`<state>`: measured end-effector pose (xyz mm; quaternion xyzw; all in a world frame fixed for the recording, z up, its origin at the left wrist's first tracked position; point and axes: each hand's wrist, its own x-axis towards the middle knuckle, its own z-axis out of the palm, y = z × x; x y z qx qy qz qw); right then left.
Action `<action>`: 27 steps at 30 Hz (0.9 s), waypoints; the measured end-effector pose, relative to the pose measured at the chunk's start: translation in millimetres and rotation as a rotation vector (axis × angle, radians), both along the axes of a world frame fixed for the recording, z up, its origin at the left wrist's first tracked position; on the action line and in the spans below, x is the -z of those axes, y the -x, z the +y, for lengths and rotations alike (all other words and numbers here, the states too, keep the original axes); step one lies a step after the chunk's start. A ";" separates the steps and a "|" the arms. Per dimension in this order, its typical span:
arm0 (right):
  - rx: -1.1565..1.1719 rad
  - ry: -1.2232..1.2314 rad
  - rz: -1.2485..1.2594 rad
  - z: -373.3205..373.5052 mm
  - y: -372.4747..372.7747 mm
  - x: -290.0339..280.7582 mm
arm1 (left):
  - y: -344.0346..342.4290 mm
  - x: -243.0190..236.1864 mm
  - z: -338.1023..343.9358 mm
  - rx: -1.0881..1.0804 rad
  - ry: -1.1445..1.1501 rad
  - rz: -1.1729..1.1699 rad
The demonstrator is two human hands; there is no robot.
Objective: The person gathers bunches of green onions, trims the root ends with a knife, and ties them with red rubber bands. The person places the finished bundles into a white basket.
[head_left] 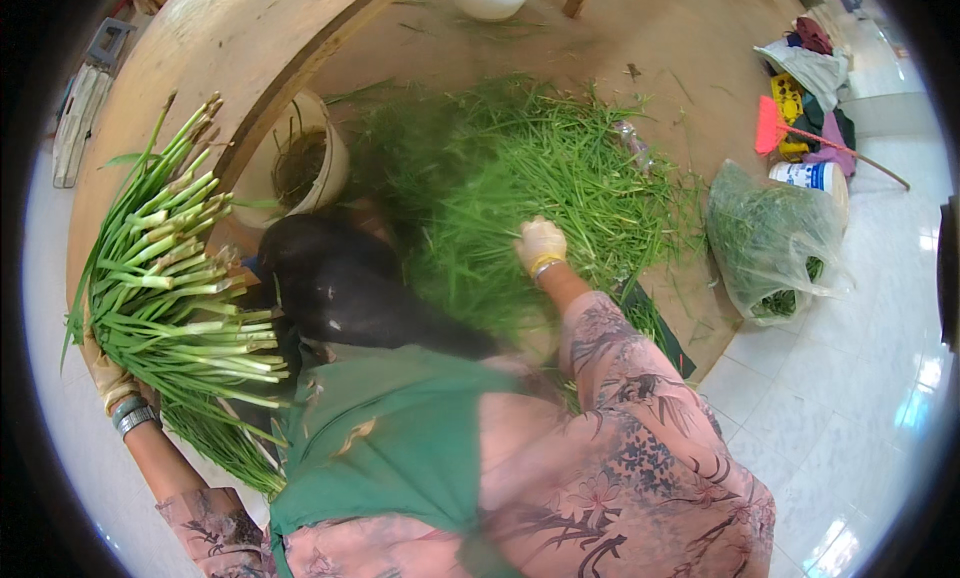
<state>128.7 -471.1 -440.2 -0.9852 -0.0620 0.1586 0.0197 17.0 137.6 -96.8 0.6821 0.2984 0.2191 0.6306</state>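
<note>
My left hand (115, 383), in a pale glove with a watch at the wrist, is closed around a big bunch of long green stalks (175, 288). Their pale, thick cut ends fan out to the right, and flat leaves hang on the left. Part of that hand is hidden behind the leaves. My right hand (541, 243), also gloved, is closed over a broad pile of loose green leaves (600, 178) on the brown floor sheet. Green leaves beside its fingers are smeared by motion and seem gripped in it.
A pale bucket (325, 178) holding brownish scraps stands by the curved wooden edge (290, 83). At right are a clear plastic bag (765, 248) of greens, a white tub (815, 178) and a pink-red broom (768, 126). A white basin (490, 0) sits at the far side.
</note>
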 end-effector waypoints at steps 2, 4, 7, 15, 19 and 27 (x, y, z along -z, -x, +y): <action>0.059 -0.022 0.033 -5.3 1.3 10.4 | 1.5 5.4 9.8 0.004 0.050 0.008; -0.013 0.063 0.071 2.9 -9.4 28.7 | 9.7 0.1 23.5 -0.007 0.076 0.029; -0.054 0.033 0.100 2.8 -14.8 23.1 | 11.2 4.0 32.1 0.004 0.054 0.034; 0.213 -0.709 -0.397 -107.8 1.2 -43.2 | 14.8 7.4 36.5 0.003 0.038 0.038; 0.434 -0.497 -0.069 -157.4 28.8 11.3 | 15.5 6.2 39.9 0.007 0.040 0.039; 0.768 -0.367 0.046 -149.8 40.0 60.3 | 14.7 5.2 50.5 0.020 0.021 0.032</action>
